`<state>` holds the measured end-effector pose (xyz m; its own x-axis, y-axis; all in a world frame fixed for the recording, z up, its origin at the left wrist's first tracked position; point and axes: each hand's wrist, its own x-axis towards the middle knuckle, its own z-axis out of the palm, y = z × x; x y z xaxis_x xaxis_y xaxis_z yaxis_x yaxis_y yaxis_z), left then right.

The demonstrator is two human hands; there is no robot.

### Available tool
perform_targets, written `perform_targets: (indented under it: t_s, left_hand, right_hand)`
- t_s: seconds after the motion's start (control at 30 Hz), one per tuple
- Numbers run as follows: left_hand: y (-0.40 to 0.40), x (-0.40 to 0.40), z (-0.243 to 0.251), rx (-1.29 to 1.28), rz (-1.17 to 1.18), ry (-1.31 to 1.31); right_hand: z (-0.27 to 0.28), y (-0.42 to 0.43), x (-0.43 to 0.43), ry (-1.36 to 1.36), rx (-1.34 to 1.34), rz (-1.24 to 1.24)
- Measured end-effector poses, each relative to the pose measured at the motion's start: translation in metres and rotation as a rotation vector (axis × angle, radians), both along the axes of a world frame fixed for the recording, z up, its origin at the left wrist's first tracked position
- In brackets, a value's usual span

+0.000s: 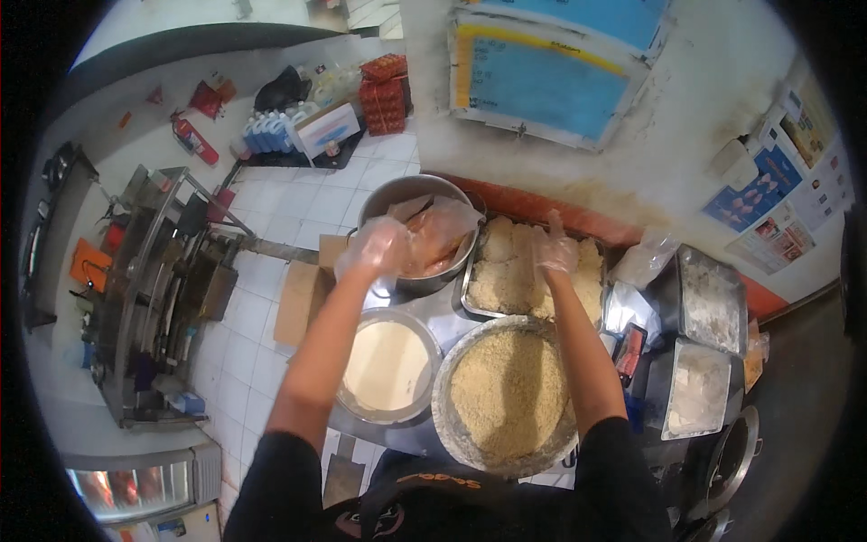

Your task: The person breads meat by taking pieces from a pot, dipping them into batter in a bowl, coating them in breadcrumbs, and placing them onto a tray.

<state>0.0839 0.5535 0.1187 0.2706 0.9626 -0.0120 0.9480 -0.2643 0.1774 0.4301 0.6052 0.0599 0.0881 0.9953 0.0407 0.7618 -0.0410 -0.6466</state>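
My left hand [381, 245], in a clear plastic glove, is at the left rim of a deep metal pot [379, 196]. A clear plastic bag [455, 215] lies in the pot around reddish, wet-looking meat [433, 240]; whether the hand grips the bag is unclear. My right hand [557, 249], gloved too, is spread over a metal tray [466, 288] of crumb-coated pieces [504, 264], fingers apart, holding nothing. Nearer me stand a round pan of pale batter [386, 366] and a wide metal bowl of yellowish crumbs [508, 393].
Cardboard [298, 301] stands left of the pot. A wall rises behind the tray. Right of it are a plastic bag [647, 261], a phone-like object [631, 352] and floury metal containers [711, 301]. A metal rack [152, 271] stands far left.
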Motion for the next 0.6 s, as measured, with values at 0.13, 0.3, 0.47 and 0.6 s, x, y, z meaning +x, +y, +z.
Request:
perform_targets:
  t_s: [0.13, 0.3, 0.47, 0.6]
  left_hand:
    - [0.054, 0.058, 0.0, -0.447, -0.268, 0.482]
    - [0.087, 0.068, -0.072, -0.642, 0.017, 0.477]
    - [0.096, 0.04, -0.129, -0.671, 0.319, 0.407]
    - [0.094, 0.032, -0.146, -0.677, 0.33, 0.387]
  right_hand:
    - [0.019, -0.075, 0.058, 0.296, 0.242, -0.044]
    - [-0.005, -0.15, 0.082, 0.656, 0.177, -0.021]
    - [-0.012, -0.222, 0.094, 0.831, 0.031, -0.145]
    - [-0.005, -0.253, 0.098, 0.833, 0.048, -0.238]
